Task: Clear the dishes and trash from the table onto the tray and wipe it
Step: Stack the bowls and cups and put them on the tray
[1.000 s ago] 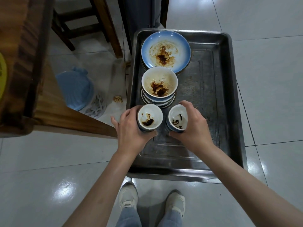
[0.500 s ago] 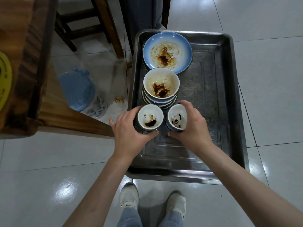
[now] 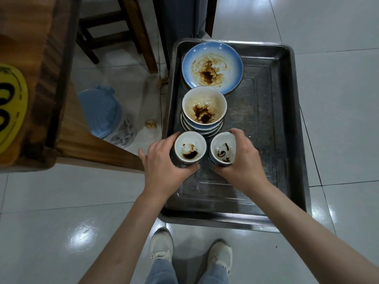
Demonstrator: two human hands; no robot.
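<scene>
A steel tray [image 3: 272, 124] lies in front of me, raised above the tiled floor. At its far end sits a blue-rimmed plate [image 3: 213, 66] smeared with brown sauce. Nearer stands a stack of bowls [image 3: 204, 111], the top one stained. My left hand [image 3: 164, 167] grips a small white cup [image 3: 190, 149] with dark dregs. My right hand [image 3: 242, 162] grips a second small cup [image 3: 222, 150], tilted a little toward me. Both cups are low over the tray's near half, side by side; whether they touch the tray floor is hidden.
The wooden table [image 3: 30, 78] edge is at my left with a yellow number sign [image 3: 10, 105] on it. A blue-lidded bin [image 3: 106, 115], a crumpled scrap [image 3: 150, 125] and chair legs [image 3: 141, 35] are on the floor left of the tray. My shoes [image 3: 190, 249] stand below.
Both hands with their cups have stayed in almost the same place over the tray's near half. The view has shifted slightly toward the table.
</scene>
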